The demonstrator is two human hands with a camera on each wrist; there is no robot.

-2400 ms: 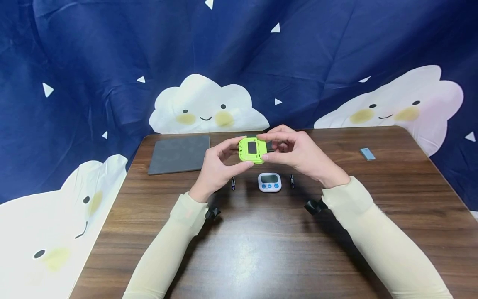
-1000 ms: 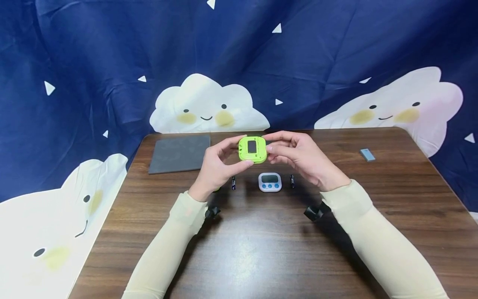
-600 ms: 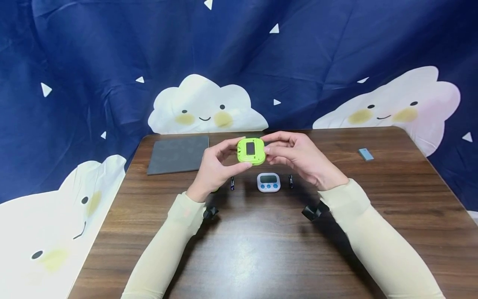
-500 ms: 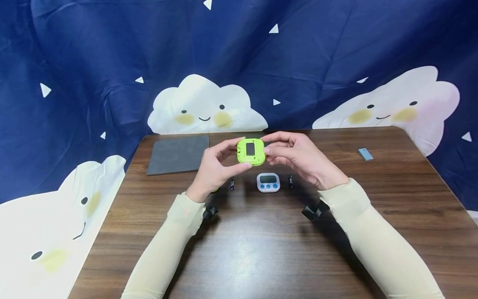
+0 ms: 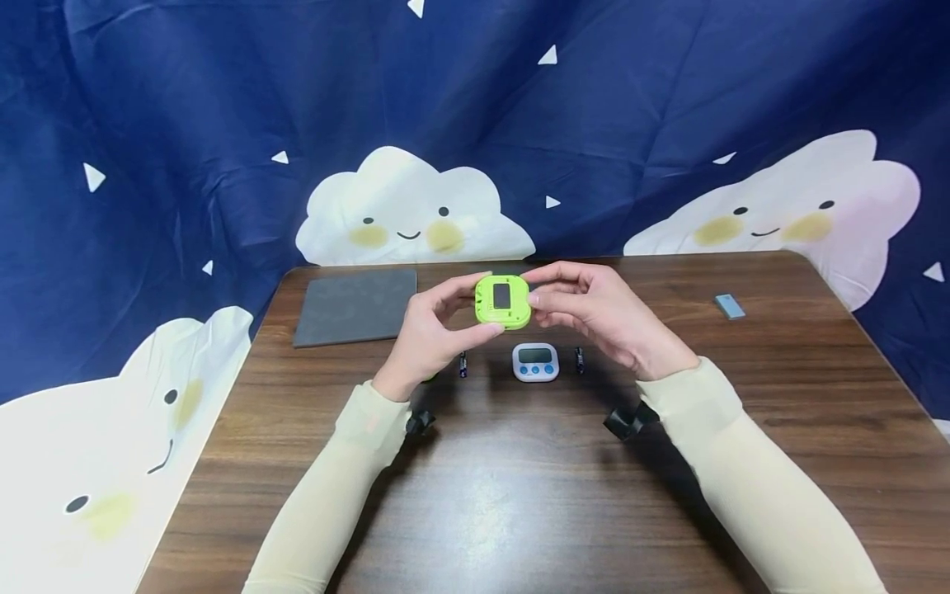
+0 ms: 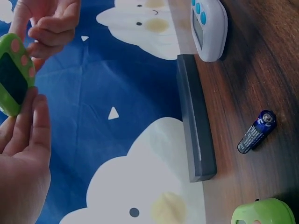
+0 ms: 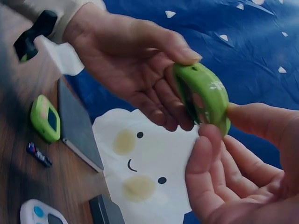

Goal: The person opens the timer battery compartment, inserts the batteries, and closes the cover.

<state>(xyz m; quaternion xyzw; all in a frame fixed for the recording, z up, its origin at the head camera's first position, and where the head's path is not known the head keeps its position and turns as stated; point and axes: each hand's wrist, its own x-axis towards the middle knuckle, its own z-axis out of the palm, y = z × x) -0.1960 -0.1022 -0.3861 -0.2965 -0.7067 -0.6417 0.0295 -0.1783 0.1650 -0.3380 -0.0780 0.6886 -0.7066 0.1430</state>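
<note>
Green timer sits pinched between both your hands, lifted clear of the counter above its middle, its dark rectangular window facing you. Your left hand grasps it from the left, thumb under the lower edge and forefinger curled over the top; your right hand pinches its right edge with thumb and fingertips.

Nearest you, the wood of the counter lies between your two pale sleeves, with a black wrist mount under each forearm. Just below the raised timer, a white timer with blue buttons lies flat, face up. One small battery lies to its left, close under your left hand, and a second battery lies to its right, close under your right hand. Another green timer lies on the counter beneath your left hand; the head view hides nearly all of it behind that hand.

Farther back on the left, a flat grey pad rests near the counter's far edge. Far out to the right, well apart from everything else, lies a small light-blue block. Behind the counter hangs a dark blue cloth printed with smiling white clouds.
</note>
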